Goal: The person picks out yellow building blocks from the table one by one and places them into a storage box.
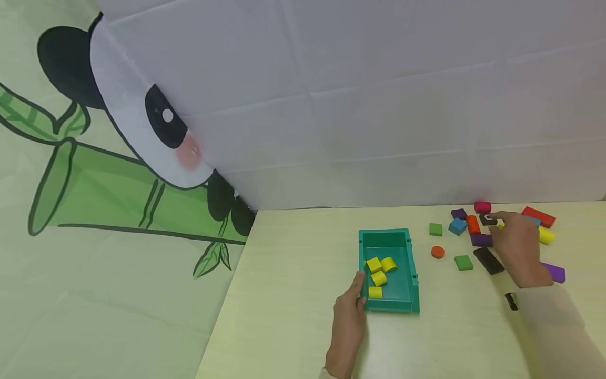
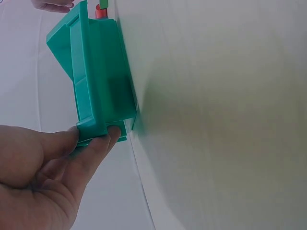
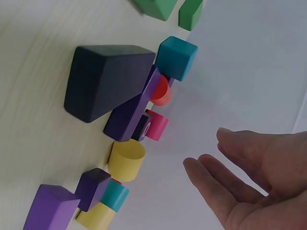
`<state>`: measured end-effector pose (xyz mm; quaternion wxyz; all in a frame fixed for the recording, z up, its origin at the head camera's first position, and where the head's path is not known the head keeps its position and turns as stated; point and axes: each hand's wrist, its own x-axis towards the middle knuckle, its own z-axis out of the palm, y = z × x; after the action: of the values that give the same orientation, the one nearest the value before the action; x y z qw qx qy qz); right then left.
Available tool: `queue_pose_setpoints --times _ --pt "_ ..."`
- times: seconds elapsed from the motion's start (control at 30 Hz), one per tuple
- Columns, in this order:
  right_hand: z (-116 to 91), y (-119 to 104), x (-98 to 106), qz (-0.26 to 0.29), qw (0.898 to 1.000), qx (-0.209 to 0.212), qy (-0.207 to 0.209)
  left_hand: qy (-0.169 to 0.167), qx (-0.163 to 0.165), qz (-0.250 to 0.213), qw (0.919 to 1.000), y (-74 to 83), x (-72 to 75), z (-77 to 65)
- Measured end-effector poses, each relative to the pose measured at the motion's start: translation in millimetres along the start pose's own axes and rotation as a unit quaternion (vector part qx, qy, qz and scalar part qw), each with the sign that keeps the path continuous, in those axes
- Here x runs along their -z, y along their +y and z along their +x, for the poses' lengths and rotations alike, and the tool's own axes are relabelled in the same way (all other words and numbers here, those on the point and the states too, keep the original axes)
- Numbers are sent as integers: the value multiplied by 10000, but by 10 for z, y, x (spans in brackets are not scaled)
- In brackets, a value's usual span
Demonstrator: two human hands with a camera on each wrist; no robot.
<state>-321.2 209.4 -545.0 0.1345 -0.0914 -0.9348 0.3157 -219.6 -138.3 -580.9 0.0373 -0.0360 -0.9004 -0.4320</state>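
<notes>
My left hand [image 1: 349, 321] grips the left wall of a teal plastic bin [image 1: 414, 302], thumb and fingers pinching its rim in the left wrist view. Several small yellow blocks [image 1: 379, 278] lie inside the bin. Over the cluster of coloured blocks at the right, my right hand [image 1: 517, 245] hovers with thumb and fingers parted and nothing between them. Nearest below it in the right wrist view are a yellow cylinder [image 3: 126, 160], a dark purple block [image 3: 125, 120] and a pink cylinder [image 3: 157, 125]. In the head view the hand partly covers the yellow cylinder.
Green blocks [image 1: 463, 262] and an orange disc [image 1: 437, 252] lie between bin and cluster. A black block [image 1: 489, 261], a blue cube [image 1: 457, 226], a red block [image 1: 538, 216] and a purple block [image 1: 554, 272] lie around my right hand. A white cloth [image 1: 379, 131] hangs behind the table.
</notes>
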Motion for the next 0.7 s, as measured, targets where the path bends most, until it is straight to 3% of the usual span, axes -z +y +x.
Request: queue_pose_setpoints --times 0.37,0.7 --pt "70 228 -12 -21 9999 -128 8 -36 49 14 10000 -22 -11 6" --pt "112 402 -61 -103 9999 43 109 -37 64 -85 9999 -3 2 0"
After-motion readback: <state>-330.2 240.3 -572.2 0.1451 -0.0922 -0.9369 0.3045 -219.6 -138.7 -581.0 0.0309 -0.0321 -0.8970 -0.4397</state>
